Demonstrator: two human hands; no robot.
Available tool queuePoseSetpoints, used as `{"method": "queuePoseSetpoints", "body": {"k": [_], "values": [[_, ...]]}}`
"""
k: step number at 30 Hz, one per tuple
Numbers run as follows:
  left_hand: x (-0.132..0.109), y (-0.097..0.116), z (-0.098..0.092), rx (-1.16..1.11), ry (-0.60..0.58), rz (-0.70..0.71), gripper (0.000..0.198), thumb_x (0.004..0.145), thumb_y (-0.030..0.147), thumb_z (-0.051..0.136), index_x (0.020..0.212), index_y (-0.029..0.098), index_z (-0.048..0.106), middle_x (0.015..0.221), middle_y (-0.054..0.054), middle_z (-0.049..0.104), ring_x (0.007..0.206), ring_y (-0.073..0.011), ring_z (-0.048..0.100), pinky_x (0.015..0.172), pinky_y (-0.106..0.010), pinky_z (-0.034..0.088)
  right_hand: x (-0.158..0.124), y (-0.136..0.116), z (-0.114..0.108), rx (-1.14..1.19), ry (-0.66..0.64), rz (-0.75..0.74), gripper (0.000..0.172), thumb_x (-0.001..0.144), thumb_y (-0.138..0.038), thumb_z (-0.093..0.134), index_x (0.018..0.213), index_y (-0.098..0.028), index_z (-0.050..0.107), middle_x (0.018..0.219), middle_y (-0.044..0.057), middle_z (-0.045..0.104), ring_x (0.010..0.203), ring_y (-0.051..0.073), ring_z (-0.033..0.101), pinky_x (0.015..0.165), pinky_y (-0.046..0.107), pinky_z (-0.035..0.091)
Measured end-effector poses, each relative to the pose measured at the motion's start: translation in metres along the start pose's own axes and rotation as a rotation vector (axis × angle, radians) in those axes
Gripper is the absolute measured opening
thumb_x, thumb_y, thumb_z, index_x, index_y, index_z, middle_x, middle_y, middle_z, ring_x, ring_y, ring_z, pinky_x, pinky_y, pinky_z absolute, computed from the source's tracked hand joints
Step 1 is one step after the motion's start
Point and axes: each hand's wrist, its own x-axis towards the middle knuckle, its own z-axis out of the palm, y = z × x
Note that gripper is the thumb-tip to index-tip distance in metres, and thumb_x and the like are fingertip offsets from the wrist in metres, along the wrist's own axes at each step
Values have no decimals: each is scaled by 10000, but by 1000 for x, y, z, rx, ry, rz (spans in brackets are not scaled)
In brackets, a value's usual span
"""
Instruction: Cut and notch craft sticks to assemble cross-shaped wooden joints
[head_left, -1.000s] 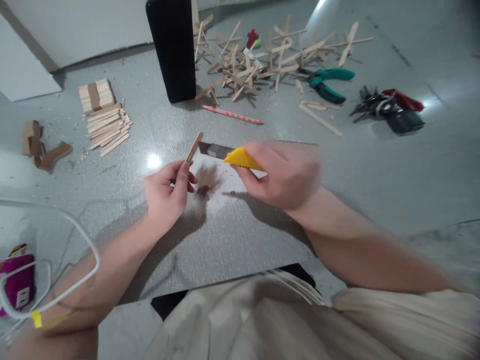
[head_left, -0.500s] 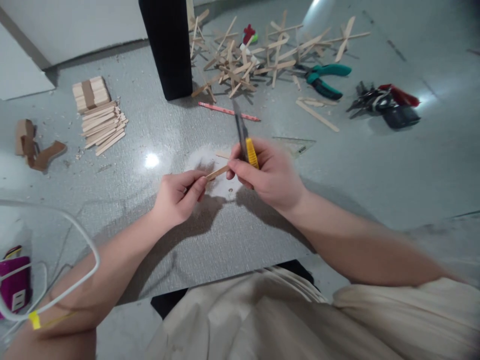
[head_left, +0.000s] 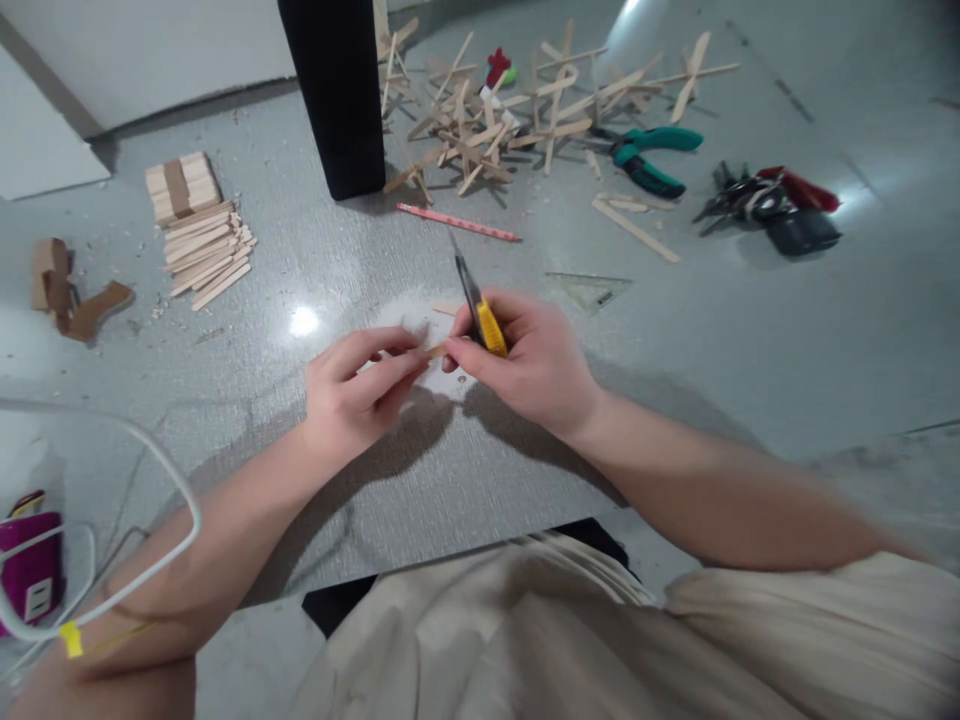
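Between my two hands is a short wooden stick [head_left: 436, 351], mostly covered by fingers. My left hand [head_left: 360, 385] pinches its left end, and my right hand [head_left: 529, 360] has the right end between thumb and finger. A yellow and black utility knife [head_left: 489, 328] is also in my right hand, its blade pointing up and away from me. Beneath the hands lies a pale dusty patch [head_left: 405, 310] with another small stick piece [head_left: 444, 309] on it.
Stacked sticks [head_left: 206, 255] and torn brown paper [head_left: 94, 310] lie left. Beyond the hands are a pink pencil [head_left: 457, 222], a clear set square [head_left: 596, 290], crossed sticks [head_left: 476, 145], green-handled pliers [head_left: 645, 160] and keys [head_left: 750, 200]. A black post [head_left: 337, 110] stands behind; a white cable [head_left: 187, 490] crosses the left.
My right hand and the knife have moved slightly left and nearer to me. My left fingers have shifted along the stick, closer to my right hand, and less of the stick shows.
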Motion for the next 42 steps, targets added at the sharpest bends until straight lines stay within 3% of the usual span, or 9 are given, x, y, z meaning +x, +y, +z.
{"method": "queuePoseSetpoints", "body": {"k": [8,13,19,21,24,27,30,37,42], "values": [[5,3,1,38,-21,-15,102,1003,151,515,1013,241,561,1055,-89,689,966,-221,675,814,-396,578,1,0,-1,-26,92,-18,115,861,-308,715,846,-275,606,741,-11,712,674,198,693,642,354,572],[2,-15,2,-110,220,-460,62,1024,304,602,1066,266,577,1027,-43,648,960,-204,654,849,-396,554,3,6,-11,-4,201,-46,146,870,-333,753,862,-283,617,717,-11,699,649,212,718,592,368,586],[0,-14,3,-230,234,-635,148,1055,417,583,1064,272,610,869,-2,679,654,-135,645,627,-323,550,2,5,-13,-3,189,-121,139,877,-285,760,862,-279,621,714,-30,697,652,197,734,619,357,603],[2,-9,-1,-145,194,-576,204,1085,418,517,1058,263,646,813,-7,686,719,-162,684,688,-343,568,2,4,-12,-13,179,-109,132,871,-291,755,854,-279,625,716,-28,705,657,196,736,635,357,609],[4,-3,-6,26,137,-284,171,1053,372,571,1053,255,695,977,-53,747,915,-213,725,815,-388,590,1,4,-12,-38,158,-87,128,870,-324,753,853,-277,634,729,-21,725,664,204,738,641,363,613],[3,-1,-7,140,69,-18,170,963,284,712,1132,281,724,1057,-57,774,902,-220,738,762,-377,584,1,3,-11,-53,145,-83,135,876,-336,758,858,-273,640,736,-19,737,664,204,732,644,364,610],[2,1,-5,148,37,25,220,953,187,718,1147,285,753,992,-40,808,820,-195,755,697,-338,577,1,2,-9,20,97,-72,141,868,-321,773,863,-266,643,732,-24,744,647,188,722,636,345,599],[3,6,3,-387,-7,-660,156,893,313,817,1024,229,817,889,-38,824,740,-182,782,687,-301,664,5,5,-6,114,49,-8,206,877,-343,781,1051,-256,714,878,14,801,767,200,757,593,311,571],[4,5,5,-582,-22,-828,253,842,358,873,1039,210,815,887,-59,821,739,-201,803,677,-306,684,5,7,-6,147,24,-17,191,907,-327,744,1078,-245,725,866,16,806,759,191,761,604,300,571]]}}
